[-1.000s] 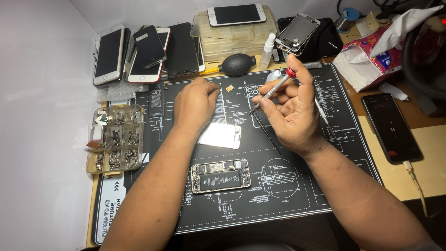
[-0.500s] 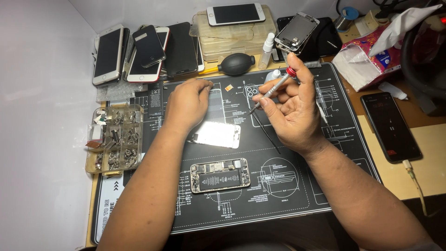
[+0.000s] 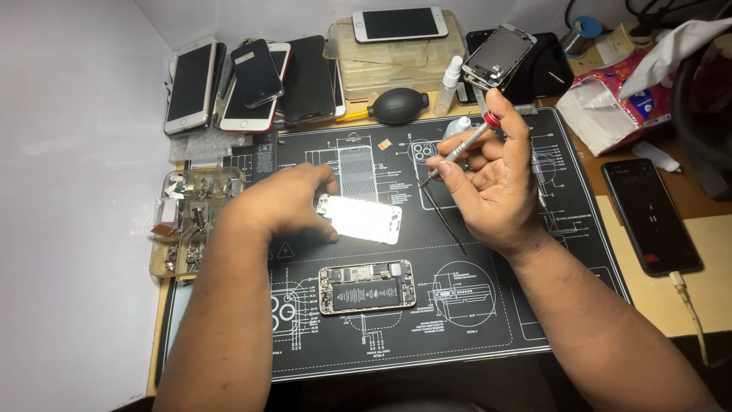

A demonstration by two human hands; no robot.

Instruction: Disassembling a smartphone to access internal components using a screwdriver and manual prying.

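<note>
Opened phone chassis (image 3: 367, 287) lying near the front edge of the black repair mat (image 3: 534, 320), battery and board exposed (back half already stripped of its screen). Detached screen panel (image 3: 364, 218) face down at mat centre, left hand (image 3: 286, 202) curled over its left end, fingertips pinching it. Right hand (image 3: 492, 187) pinching a red-capped screwdriver (image 3: 461, 147), raised above the mat. Reassembly apparently not begun; parts tray (image 3: 191, 221) at the left edge.

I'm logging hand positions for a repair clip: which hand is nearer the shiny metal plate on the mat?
Left. The left hand touches the shiny metal plate's left end, while the right hand holds a screwdriver up and to its right, apart from it.
</note>
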